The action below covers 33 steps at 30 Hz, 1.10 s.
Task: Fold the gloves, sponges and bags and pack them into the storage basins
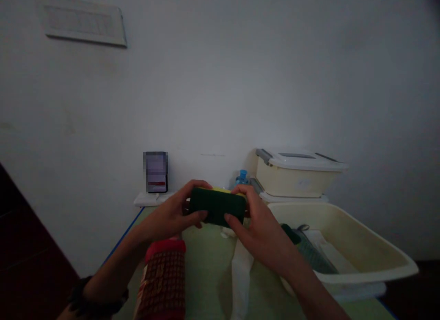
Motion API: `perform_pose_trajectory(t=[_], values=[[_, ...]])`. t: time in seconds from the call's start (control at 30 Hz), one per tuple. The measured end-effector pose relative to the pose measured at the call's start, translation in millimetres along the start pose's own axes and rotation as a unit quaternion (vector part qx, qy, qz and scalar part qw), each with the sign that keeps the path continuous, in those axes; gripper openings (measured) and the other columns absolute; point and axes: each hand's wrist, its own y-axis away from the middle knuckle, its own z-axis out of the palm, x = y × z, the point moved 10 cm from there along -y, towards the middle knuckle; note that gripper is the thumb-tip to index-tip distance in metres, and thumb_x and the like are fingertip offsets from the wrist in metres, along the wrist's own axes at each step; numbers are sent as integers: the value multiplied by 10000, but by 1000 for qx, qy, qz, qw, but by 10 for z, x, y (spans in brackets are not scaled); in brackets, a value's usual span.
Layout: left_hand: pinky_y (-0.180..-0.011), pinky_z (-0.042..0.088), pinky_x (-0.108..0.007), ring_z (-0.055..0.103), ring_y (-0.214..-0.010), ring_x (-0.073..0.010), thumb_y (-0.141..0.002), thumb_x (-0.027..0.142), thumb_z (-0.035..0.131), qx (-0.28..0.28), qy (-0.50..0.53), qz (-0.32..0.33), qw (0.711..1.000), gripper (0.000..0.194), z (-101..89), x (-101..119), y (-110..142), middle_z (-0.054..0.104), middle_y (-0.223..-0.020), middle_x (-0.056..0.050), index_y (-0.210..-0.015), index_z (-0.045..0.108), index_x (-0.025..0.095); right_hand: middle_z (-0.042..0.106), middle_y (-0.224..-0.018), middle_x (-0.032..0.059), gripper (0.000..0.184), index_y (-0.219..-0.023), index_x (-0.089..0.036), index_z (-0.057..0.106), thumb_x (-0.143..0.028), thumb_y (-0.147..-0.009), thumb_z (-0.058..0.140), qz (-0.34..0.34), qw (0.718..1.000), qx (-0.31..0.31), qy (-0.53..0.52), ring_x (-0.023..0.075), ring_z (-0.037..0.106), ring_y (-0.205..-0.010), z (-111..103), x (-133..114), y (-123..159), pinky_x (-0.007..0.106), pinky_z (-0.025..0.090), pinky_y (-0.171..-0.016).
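Note:
A scouring sponge, dark green on the face toward me with a strip of yellow along its top edge, is held up over the table between both hands. My left hand grips its left end, thumb on the green face and fingers over the top and behind. At the right end, my right hand pinches it the same way. Below the left forearm lies a red and brown patterned item. A white strip of cloth or paper stretches along the table under the right hand.
On the right stands a cream basin with a grey-green cloth item inside. Behind it are stacked lidded storage boxes and a blue-capped bottle. A phone stands at back left. The table has a pale green top.

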Motion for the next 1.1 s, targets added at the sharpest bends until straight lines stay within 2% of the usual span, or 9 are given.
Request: perform_pose_trajectory(t=[0.13,0.2,0.27,0.37,0.47,0.73,0.87,1.0,1.1], values=[[-804,531,-294,590,-963,-166,-758,214,686,51,-103,74,991,771,-164,226,54,477,-1167,-52,-1334,192,348,445,-1241,78,380,-1200,-220,405,-134,-838,482,-87,996,27,7,179,465,-1152,-102,-280,-174,358,391,-1001],[-922,474,-310,484,-1150,-203,-744,203,704,106,-179,138,968,713,-267,425,117,378,-1290,-61,-1302,284,346,429,-1276,62,375,-1234,-236,403,-131,-875,433,-118,993,15,3,150,437,-1194,-89,-362,-190,330,350,-1049],[-975,429,-294,407,-1217,-207,-747,216,707,138,-225,181,947,626,-312,566,170,359,-1298,-49,-1259,364,326,431,-1290,46,373,-1266,-257,391,-189,-902,434,-119,993,-7,2,138,444,-1195,-64,-361,-166,315,360,-1048],[-950,435,-265,469,-1126,-177,-740,257,723,123,-225,178,950,637,-298,572,168,430,-1218,-36,-1264,365,315,400,-1345,49,567,-1334,-273,320,-359,-837,581,-89,994,-50,42,175,448,-1207,-9,-273,-93,333,415,-1012],[-914,446,-257,514,-1049,-168,-704,279,755,99,-222,158,957,722,-251,516,151,462,-1188,-32,-1285,328,306,396,-1369,55,690,-1353,-268,293,-359,-773,654,-84,989,-50,113,209,416,-1245,-31,-245,-39,378,391,-1041],[-712,481,-217,541,-901,-155,-675,229,737,92,-273,168,943,588,-138,582,170,503,-1042,-14,-1150,391,257,534,-1165,52,481,-1174,-229,439,-130,-733,603,-123,983,-60,123,197,525,-1074,-17,-362,-20,388,457,-944],[-583,465,-191,548,-777,-134,-678,240,733,101,-285,169,938,526,-131,575,150,532,-947,9,-1102,423,267,549,-1168,53,489,-1168,-240,459,-123,-721,620,-129,982,-57,128,215,542,-1054,-21,-357,-26,406,468,-916],[-449,417,-169,533,-659,-122,-710,277,705,89,-267,149,948,408,-108,511,125,549,-847,19,-1032,456,260,598,-1099,47,390,-1109,-240,518,-129,-749,616,-134,982,-61,122,212,579,-976,-30,-345,-52,386,490,-853],[-495,458,-176,546,-702,-129,-719,282,705,81,-264,138,951,431,-102,492,135,548,-885,11,-1059,439,266,619,-1058,34,368,-1097,-230,542,-146,-754,645,-133,980,-72,127,194,595,-929,-15,-317,-67,356,497,-822]])
